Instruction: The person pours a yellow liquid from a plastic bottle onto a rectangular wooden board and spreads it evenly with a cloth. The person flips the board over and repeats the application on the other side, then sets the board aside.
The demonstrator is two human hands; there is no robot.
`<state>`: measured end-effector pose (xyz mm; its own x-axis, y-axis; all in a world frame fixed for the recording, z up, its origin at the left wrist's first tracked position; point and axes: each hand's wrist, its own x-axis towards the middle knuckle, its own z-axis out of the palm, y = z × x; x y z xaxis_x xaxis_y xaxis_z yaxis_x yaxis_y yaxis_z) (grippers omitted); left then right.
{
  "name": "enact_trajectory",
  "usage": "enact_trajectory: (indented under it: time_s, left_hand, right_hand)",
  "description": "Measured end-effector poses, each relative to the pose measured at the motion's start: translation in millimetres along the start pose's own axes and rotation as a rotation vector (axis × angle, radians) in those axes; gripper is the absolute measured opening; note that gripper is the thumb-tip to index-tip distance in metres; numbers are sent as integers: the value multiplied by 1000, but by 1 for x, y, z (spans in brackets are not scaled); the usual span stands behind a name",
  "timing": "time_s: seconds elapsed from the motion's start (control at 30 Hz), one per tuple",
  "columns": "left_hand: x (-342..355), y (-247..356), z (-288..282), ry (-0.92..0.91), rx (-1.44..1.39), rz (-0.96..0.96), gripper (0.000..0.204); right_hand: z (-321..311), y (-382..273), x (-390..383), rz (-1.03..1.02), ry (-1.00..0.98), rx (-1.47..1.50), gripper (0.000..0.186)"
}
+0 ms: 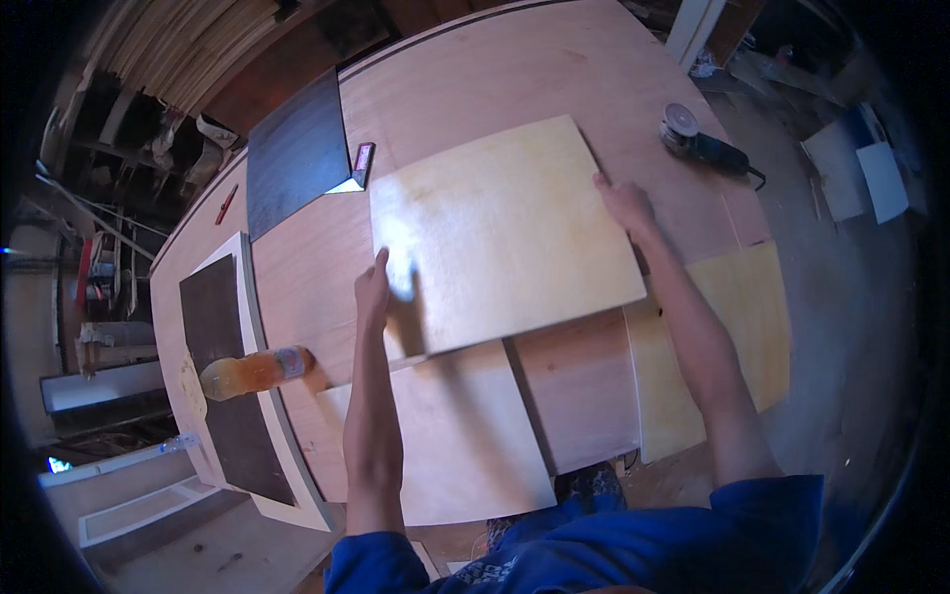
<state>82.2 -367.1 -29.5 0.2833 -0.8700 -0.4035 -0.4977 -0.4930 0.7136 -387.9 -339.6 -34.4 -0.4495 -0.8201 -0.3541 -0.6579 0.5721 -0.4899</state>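
Note:
A pale yellow, glossy wooden panel [505, 228] is held between my two hands above the large plywood worktop [445, 69]. My left hand [372, 287] grips its left edge, thumb on the upper face. On the opposite edge, my right hand [625, 206] is closed round the side, its fingertips partly hidden. Below the panel, a whitish board [465, 436] lies at the near edge of the worktop, partly covered by the held panel. Another yellowish board [722, 337] lies to the right, under my right forearm.
An angle grinder [705, 144] rests at the far right. A dark board [297, 148] lies far left beside a small red-and-black item [363, 163]. A bottle of orange liquid [255, 373] lies on a dark-and-white panel [223, 297]. A red pen-like object [227, 204] is near the left edge.

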Motion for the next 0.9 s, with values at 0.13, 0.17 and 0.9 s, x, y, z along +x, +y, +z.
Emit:
enact_trajectory:
  time_s: [0.13,0.17,0.9]
  left_hand:
    - [72,36,45,-36,91,13,83]
    - [85,46,53,-44,107,30,85]
    - [53,54,135,198,-560,230,92]
  right_hand:
    - [-16,4,52,51,103,90,71]
    - [-16,8,60,46,136,120,69]
    - [9,25,-18,457,-152,1297,56]
